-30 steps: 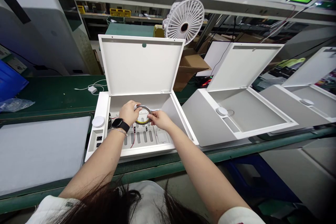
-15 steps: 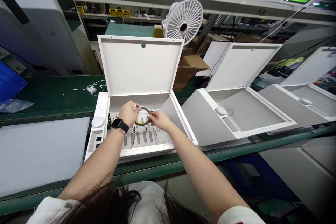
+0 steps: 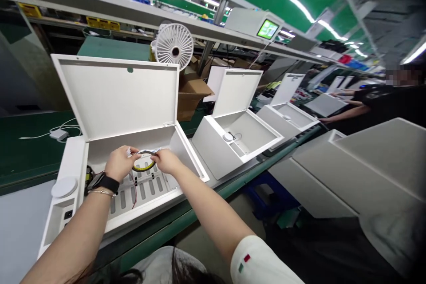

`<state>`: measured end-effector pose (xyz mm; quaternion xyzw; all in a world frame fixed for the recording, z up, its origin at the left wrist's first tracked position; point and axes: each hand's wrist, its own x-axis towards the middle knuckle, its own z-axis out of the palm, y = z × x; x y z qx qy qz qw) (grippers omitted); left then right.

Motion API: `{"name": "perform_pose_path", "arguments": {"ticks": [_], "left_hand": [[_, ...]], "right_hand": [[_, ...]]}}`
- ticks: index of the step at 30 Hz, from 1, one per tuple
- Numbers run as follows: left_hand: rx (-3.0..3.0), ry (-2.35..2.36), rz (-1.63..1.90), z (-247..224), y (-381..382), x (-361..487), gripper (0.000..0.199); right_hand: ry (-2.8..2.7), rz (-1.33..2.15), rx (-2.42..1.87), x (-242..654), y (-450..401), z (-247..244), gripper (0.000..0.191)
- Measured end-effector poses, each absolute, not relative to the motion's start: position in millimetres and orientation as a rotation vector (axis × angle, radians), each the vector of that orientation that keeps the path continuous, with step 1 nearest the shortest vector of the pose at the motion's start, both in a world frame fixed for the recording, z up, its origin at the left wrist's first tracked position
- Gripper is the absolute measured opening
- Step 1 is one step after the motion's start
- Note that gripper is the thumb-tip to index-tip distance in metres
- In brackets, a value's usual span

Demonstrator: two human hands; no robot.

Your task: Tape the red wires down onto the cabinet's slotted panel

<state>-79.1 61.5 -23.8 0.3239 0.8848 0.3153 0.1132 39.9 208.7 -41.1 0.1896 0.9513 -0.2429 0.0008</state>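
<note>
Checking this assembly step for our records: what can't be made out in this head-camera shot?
Yellow-edged coil: head view, partly covered by the left hand and right hand.
Red wire: head view, its upper run hidden behind the left hand.
Co-worker's hands: head view, too small to show what they hold.

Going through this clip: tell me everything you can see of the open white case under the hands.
The white case looks like painted metal and stands open on the green bench, its lid raised on rear hinges. Inside is a slotted panel with thin red wires; a round white disc and black sockets sit at its left end.
</note>
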Motion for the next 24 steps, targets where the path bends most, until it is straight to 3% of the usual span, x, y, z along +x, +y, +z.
{"name": "perform_pose_path", "arguments": {"ticks": [11, 24], "left_hand": [[0.945, 2.560, 0.818, -26.4, 61.0, -79.5, 0.029], [0.813, 2.618, 0.789, -36.7, 62.7, -85.8, 0.022]], "right_hand": [[2.961, -0.629, 0.671, 43.0, 207.8, -37.7, 0.042], [2.892, -0.846, 0.791, 46.5, 208.7, -31.8, 0.043]]}}
